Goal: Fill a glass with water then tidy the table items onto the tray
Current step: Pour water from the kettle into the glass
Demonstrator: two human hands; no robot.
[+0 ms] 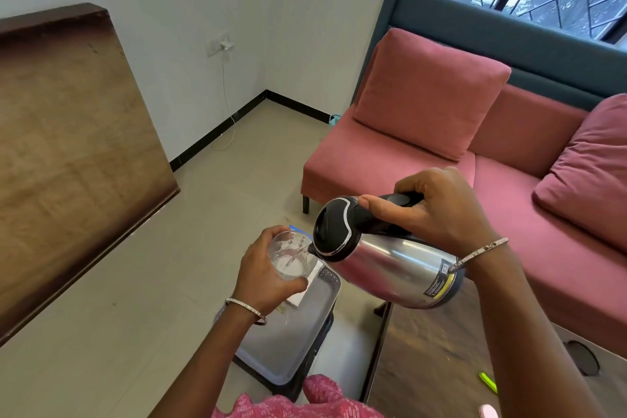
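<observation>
Seemingly to catch drips, L hand gripped the glass above the tray while R hand, apart from it, clamped the kettle by its handle, tipping the spout at the glass rim to pour.

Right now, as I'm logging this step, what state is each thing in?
Kettle, tipped, lid shut, spout at the glass rim.
Glass, held up in the air, some water inside, not full.
Left hand, grips the glass.
Right hand, grips the kettle handle.
Tray, lying flat below the glass.
</observation>
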